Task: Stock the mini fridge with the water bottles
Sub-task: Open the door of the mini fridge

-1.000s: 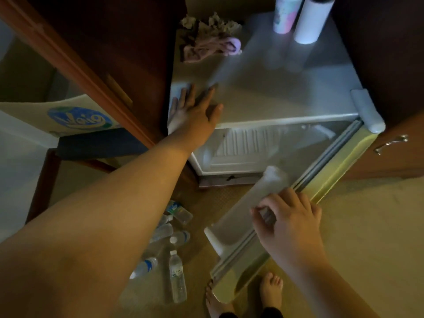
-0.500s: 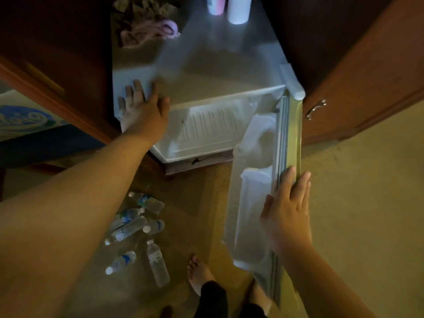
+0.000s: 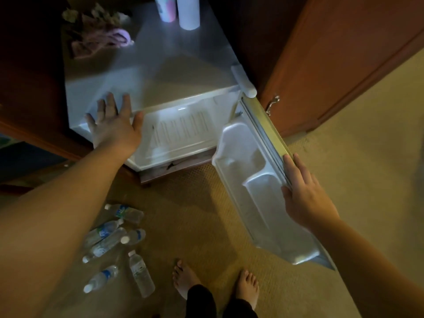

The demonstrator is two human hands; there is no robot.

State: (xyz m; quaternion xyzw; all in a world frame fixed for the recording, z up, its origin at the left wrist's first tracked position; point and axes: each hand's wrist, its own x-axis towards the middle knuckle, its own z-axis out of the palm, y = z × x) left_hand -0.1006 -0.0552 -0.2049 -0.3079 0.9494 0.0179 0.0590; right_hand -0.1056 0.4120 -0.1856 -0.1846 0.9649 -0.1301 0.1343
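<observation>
**Fridge door swung wide, bottles not touched yet**

The mini fridge (image 3: 160, 72) sits in the upper middle of the frame, tucked into a dark wooden cabinet, and its door (image 3: 263, 180) is swung out toward the lower right. The door's top edge is held by the right hand (image 3: 305, 196), fingers laid along the edge and the thumb down on the inner side, probably so the door is kept from swinging shut while the inside gets checked. The left hand (image 3: 114, 125) is spread flat on the front left corner of the fridge top, fingers straight and nothing grasped, which looks like bracing so the cabinet isn't dragged along with the door.

The water bottles (image 3: 114, 244) are all lying on the carpet at the lower left, six as far as can be counted, loosely scattered on their sides just left of the bare feet (image 3: 215, 281). None has been picked up, so the stocking itself hasn't been started.

The moulded door shelves (image 3: 252, 171) look empty, and the white interior floor looks bare too, though it's only partly seen. On the fridge top at the upper edge, two cups (image 3: 179, 10) and a pink cloth bundle (image 3: 101, 40) are parked well back, out of the way of the opening.
</observation>
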